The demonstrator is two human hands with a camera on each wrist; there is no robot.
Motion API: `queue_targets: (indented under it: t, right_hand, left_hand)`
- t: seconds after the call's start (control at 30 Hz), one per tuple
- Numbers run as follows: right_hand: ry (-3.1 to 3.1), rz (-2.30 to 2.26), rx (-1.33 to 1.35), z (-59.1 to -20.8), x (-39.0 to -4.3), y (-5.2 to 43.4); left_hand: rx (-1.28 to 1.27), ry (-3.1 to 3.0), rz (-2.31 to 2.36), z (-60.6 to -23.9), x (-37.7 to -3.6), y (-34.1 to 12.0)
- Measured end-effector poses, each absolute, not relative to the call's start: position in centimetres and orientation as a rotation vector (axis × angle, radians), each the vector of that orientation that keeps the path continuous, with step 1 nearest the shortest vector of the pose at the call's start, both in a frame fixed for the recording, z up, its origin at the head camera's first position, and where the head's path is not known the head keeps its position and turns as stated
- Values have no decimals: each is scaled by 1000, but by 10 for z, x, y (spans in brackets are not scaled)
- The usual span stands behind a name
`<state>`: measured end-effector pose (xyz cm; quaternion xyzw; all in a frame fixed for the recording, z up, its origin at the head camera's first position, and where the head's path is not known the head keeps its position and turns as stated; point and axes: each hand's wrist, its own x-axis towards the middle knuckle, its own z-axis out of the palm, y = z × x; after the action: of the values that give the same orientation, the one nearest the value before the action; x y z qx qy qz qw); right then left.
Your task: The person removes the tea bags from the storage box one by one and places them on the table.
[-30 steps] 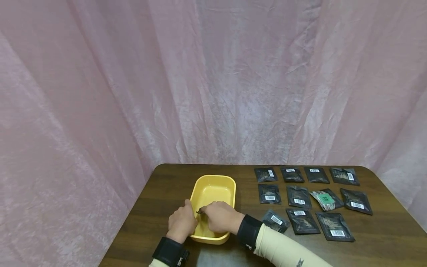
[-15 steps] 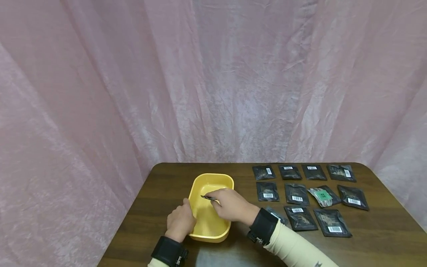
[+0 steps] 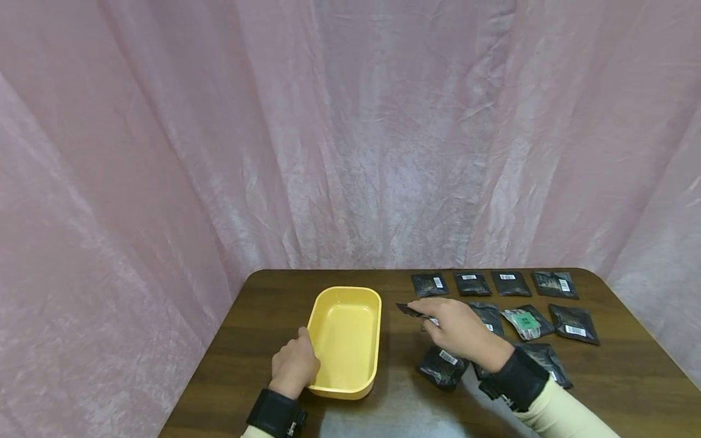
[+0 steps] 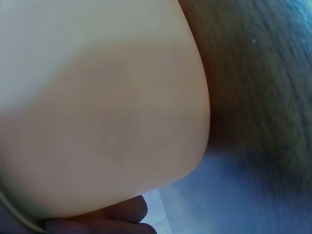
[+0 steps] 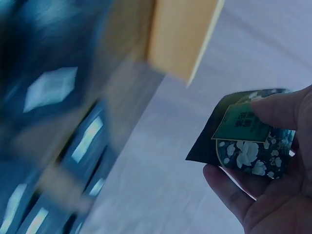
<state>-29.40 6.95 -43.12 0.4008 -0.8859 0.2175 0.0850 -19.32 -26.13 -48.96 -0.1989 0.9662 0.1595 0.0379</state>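
A yellow plastic basin (image 3: 344, 390) stands on the left half of the wooden table. At its left rim, my left hand (image 3: 294, 366) grips the wall; the left wrist view is mostly filled by the basin's side (image 4: 117, 122), with fingertips (image 4: 124, 210) at its bottom edge. My right hand (image 3: 460, 328) is over the sachets, pinching a dark sachet (image 3: 409, 309) by thumb and fingers. In the right wrist view this sachet (image 5: 248, 158) shows a green label and white flowers. Just below that hand lies another black sachet (image 3: 442, 368) with a white barcode sticker.
Several black sachets (image 3: 473, 283) lie in rows on the right of the wooden table (image 3: 263, 322). One sachet (image 3: 527, 322) shows its green label upward. The right forearm covers part of the front row. A pink curtain (image 3: 350, 134) hangs behind the table.
My right hand has left the basin and moved right over the sachets, carrying the pinched sachet. My left hand has kept its hold on the basin's rim.
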Motion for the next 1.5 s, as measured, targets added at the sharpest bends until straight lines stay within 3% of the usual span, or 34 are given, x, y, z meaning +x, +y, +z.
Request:
queue_targets:
  t: [0.5, 0.77, 1.5]
  right_hand:
    - [-2940, 606, 622, -456, -293, 247]
    - [-3082, 627, 307, -482, -275, 305]
    - [-3208, 359, 511, -504, -286, 346]
  left_hand:
    - [-615, 2957, 502, -491, -197, -255]
    - [-629, 2960, 505, -491, -197, -255]
    - [-631, 2944, 535, -494, -199, -256]
